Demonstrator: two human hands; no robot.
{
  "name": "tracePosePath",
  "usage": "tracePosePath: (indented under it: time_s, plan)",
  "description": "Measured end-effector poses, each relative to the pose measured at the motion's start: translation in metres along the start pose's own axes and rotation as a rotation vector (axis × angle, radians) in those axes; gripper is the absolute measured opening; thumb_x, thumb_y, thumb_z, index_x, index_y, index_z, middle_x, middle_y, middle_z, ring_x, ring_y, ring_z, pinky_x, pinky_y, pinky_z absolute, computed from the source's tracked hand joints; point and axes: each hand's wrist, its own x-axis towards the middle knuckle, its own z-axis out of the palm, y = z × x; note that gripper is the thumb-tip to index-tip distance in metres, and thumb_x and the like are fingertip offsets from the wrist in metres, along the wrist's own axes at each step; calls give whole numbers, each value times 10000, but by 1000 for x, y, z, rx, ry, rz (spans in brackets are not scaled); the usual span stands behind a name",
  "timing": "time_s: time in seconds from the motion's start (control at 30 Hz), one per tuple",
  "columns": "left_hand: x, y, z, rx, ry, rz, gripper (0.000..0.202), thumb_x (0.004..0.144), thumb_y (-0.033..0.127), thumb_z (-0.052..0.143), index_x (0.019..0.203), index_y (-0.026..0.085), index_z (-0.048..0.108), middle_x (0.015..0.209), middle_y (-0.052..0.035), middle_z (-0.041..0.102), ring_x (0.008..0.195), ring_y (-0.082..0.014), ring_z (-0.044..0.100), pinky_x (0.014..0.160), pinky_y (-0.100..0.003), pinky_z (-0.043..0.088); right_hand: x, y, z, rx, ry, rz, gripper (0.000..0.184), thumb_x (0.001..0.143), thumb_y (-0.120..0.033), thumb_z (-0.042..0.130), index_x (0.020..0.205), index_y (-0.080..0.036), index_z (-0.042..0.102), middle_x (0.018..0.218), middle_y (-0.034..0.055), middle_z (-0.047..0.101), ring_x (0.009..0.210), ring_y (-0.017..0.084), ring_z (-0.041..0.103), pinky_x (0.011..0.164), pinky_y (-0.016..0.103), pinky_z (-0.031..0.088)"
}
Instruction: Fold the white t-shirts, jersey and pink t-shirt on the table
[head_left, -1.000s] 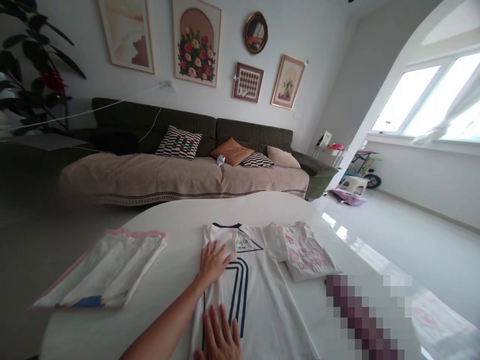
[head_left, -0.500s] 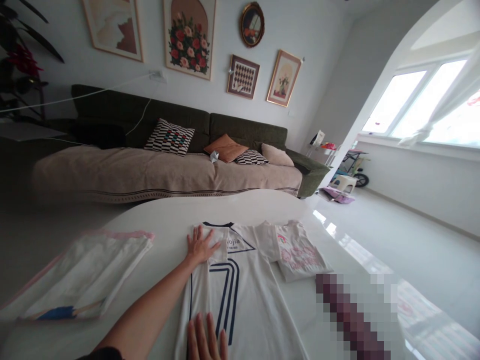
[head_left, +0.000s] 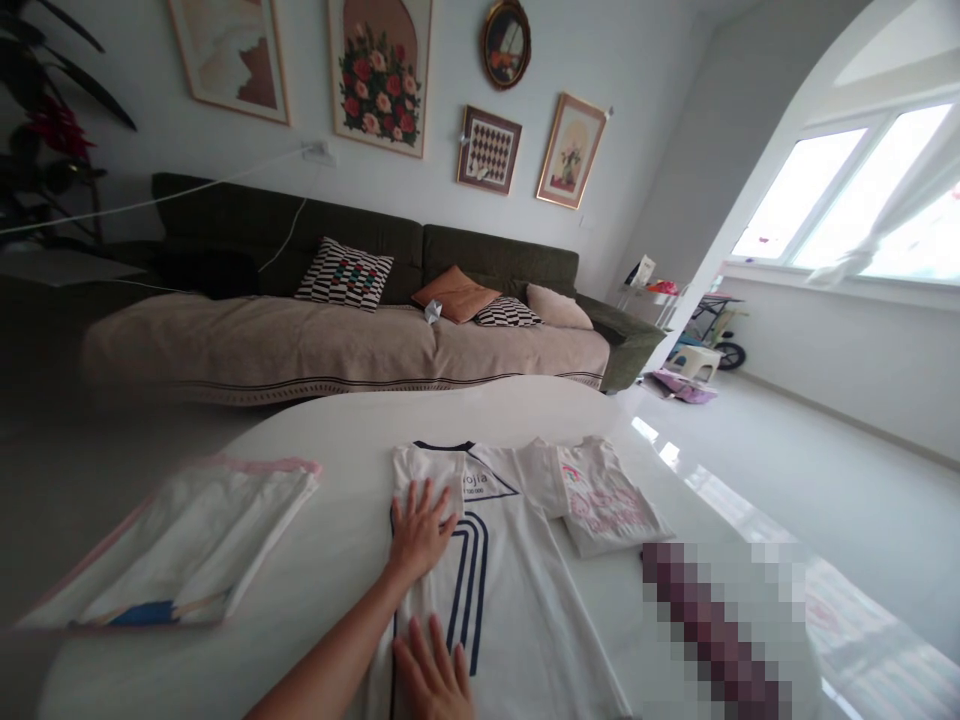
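White jersey with a navy numeral and navy collar trim lies flat on the white worktop, collar pointing away from the person, its left edge folded in lengthwise.

Left hand: palm down, fingers spread wide, pressing on the folded left part of the jersey just below the collar. The grip closes on nothing; the hand lies flat on the cloth. The bare forearm runs in from the lower left.

Right hand: at the bottom edge of the view, palm down on the lower part of the jersey, fingers extended and lying beside the navy numeral stripes. Only fingers and part of the back of the hand show; again a flat, open grip, holding nothing.

Just right of the jersey, touching its sleeve, lies a smaller folded white garment with pink print. Well apart, at the left edge of the worktop, is a folded white cloth with pink trim and a blue patch at its near corner. A pixelated block covers part of the worktop at the lower right.

Beyond the worktop stands a dark green sofa with a beige cover and patterned cushions; framed pictures hang on the wall above it.
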Motion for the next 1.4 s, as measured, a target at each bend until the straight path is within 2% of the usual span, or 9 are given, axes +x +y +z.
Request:
tracePosePath:
  time_s: [0.07,0.17,0.23,0.37,0.5,0.7,0.9,1.13,1.4]
  plan:
    - [1,-1,0,13,10,8,525,871,555,246,1335,346,375,1459,-46,313,1347,-314,177,1039,-569,144,16,23,-32,117,-36,17,324,801,-405,485,1051,-264,635,1146,44,640,1026,221,612,798,303,518]
    - [3,-1,0,26,23,8,530,869,563,235,1339,353,362,1460,-47,312,1348,-312,177,1035,-569,147,57,77,-98,38,81,471,343,820,-393,456,1061,-194,597,1056,70,668,930,170,634,784,255,502]
    - [2,0,1,26,29,7,529,871,562,232,1345,358,349,1460,-48,310,1348,-314,176,1032,-571,148,88,120,-138,-51,139,630,366,849,-357,409,1083,-121,562,1015,122,656,864,182,632,773,297,496]
    - [1,0,2,16,36,3,516,872,564,223,1340,383,344,1460,-46,312,1346,-316,183,1028,-576,145,132,185,-174,-198,135,877,337,879,-348,460,1105,-107,526,1017,106,618,902,190,598,813,387,471]
    - [1,0,3,16,44,-4,506,870,573,217,1332,409,340,1456,-40,320,1344,-313,194,1028,-575,146,148,204,-163,-227,-10,974,272,860,-363,529,1035,-156,563,1030,42,598,883,159,591,769,368,496]
    - [2,-2,6,24,36,-5,511,864,584,223,1342,423,307,1460,-21,313,1349,-307,181,1031,-570,151,164,196,-158,-244,-56,931,254,862,-364,525,990,-150,572,963,30,607,813,138,593,723,336,500]
    - [1,0,4,24,31,-6,510,872,570,224,1359,421,264,1470,-42,286,1356,-315,155,1030,-576,138,191,141,-146,-256,91,690,195,853,-309,442,889,-151,550,855,38,605,784,156,565,659,271,415]
    - [-2,1,-3,57,4,16,504,871,506,323,1351,354,335,1457,-87,304,1342,-358,168,1008,-609,152,190,55,-64,-172,51,375,151,731,-120,436,835,-202,507,885,35,617,808,159,567,662,239,375]
    - [-2,1,-6,85,-22,37,438,881,341,342,1310,302,418,1445,-72,330,1340,-351,166,1010,-602,173,178,47,-36,-150,51,394,248,776,-67,322,926,-188,479,953,90,611,930,207,560,749,281,407]
